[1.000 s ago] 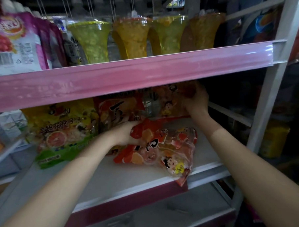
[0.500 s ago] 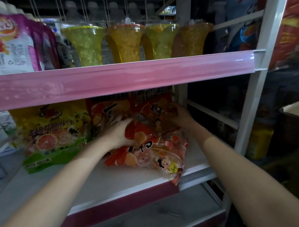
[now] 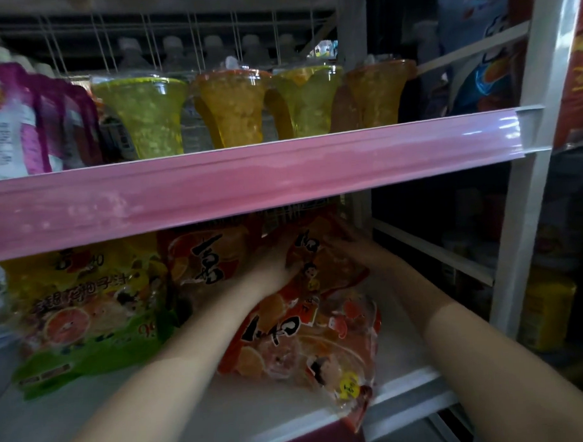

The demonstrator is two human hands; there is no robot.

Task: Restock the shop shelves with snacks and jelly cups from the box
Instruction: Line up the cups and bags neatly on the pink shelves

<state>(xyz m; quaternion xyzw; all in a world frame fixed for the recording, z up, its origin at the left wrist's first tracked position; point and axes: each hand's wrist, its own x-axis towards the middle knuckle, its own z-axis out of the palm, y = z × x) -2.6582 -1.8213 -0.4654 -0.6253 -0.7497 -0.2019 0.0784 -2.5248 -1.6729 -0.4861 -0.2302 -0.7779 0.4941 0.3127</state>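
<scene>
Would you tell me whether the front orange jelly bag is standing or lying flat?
Lying flat: the front orange jelly bag rests face-up on the white shelf, one corner overhanging the edge.

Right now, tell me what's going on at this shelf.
A person is stocking the lower white shelf. Both hands are on an upright orange jelly bag at the back: the left hand on its left side, the right hand on its right. A second orange jelly bag lies flat in front, its corner overhanging the shelf edge. A yellow-green grapefruit bag stands to the left.
</scene>
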